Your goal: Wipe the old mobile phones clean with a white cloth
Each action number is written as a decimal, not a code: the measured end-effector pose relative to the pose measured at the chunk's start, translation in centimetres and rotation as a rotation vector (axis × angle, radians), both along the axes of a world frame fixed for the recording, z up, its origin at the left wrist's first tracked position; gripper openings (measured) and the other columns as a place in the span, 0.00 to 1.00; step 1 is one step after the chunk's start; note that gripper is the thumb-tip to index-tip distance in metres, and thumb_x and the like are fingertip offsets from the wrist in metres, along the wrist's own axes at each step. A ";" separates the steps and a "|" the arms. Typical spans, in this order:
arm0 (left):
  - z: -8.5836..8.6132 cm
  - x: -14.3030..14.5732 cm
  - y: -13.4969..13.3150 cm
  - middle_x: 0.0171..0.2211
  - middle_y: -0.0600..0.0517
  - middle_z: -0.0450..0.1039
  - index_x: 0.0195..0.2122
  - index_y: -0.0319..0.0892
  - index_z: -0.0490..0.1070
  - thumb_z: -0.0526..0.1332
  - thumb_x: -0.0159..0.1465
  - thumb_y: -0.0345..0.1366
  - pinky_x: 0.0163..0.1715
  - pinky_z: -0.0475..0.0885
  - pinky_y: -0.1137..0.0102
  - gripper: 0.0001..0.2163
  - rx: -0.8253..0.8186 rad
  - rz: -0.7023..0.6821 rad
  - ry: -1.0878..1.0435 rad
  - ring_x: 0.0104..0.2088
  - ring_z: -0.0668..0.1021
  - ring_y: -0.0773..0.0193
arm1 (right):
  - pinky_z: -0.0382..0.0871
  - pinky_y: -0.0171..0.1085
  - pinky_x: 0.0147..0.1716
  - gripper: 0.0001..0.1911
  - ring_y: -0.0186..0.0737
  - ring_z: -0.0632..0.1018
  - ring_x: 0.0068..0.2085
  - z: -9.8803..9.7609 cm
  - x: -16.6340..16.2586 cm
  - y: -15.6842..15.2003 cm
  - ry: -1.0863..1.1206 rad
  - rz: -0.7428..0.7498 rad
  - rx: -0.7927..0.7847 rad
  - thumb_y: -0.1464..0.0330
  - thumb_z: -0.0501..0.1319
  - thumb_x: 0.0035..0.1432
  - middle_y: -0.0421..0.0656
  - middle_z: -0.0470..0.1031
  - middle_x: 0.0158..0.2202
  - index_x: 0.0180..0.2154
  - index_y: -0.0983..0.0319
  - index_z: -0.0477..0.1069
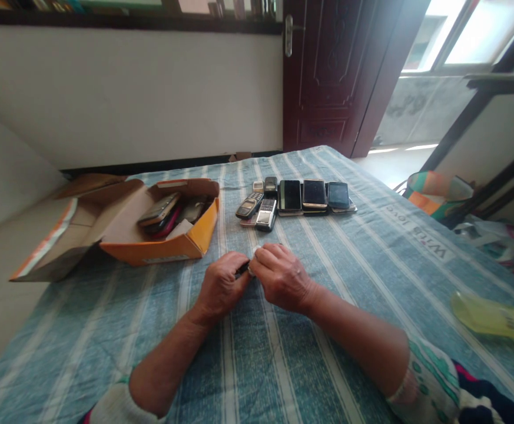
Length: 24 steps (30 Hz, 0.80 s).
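My left hand and my right hand meet at the middle of a table covered with a blue striped cloth. Both are closed around one small dark object held between them; only a dark sliver and a pale edge show, so I cannot name it. Beyond the hands lies a row of phones: several old keypad phones on the left and three touchscreen phones to the right. An open orange cardboard box at the left holds more phones.
A yellow-green plastic item lies at the table's right edge. A dark wooden door stands behind the table. Bags and a dark metal frame are on the floor at the right. A pale wall runs along the left.
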<state>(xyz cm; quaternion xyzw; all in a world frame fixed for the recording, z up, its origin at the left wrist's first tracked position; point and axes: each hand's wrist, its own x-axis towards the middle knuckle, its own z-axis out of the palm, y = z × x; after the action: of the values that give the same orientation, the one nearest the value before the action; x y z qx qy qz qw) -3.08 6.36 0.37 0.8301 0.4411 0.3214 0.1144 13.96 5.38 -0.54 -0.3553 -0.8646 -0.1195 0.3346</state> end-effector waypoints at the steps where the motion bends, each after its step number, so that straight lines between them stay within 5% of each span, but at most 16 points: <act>1: 0.0 0.0 0.0 0.28 0.51 0.74 0.29 0.41 0.72 0.58 0.62 0.36 0.33 0.71 0.70 0.07 -0.003 -0.003 -0.002 0.30 0.75 0.63 | 0.59 0.40 0.38 0.13 0.42 0.65 0.36 0.0 0.0 0.0 0.000 -0.001 -0.003 0.75 0.50 0.63 0.45 0.68 0.31 0.30 0.62 0.70; 13: 0.4 0.0 0.1 0.28 0.51 0.75 0.30 0.41 0.74 0.60 0.60 0.35 0.31 0.72 0.70 0.06 -0.020 0.021 0.011 0.30 0.77 0.63 | 0.57 0.38 0.33 0.10 0.41 0.65 0.33 -0.9 2.5 2.3 0.044 -0.312 -0.130 0.79 0.54 0.54 0.45 0.70 0.31 0.27 0.62 0.70; 24: 0.2 0.0 0.0 0.27 0.52 0.73 0.28 0.41 0.72 0.59 0.62 0.36 0.31 0.71 0.70 0.07 -0.021 0.006 0.004 0.29 0.75 0.64 | 0.60 0.39 0.38 0.14 0.42 0.65 0.37 0.1 0.4 0.3 0.009 -0.016 -0.005 0.75 0.50 0.63 0.45 0.67 0.31 0.29 0.62 0.70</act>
<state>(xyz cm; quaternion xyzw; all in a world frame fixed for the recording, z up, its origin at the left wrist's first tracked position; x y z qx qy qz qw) -3.10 6.37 0.54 0.8282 0.4472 0.3154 0.1213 14.35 5.70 -0.47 -0.3636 -0.8605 -0.1183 0.3367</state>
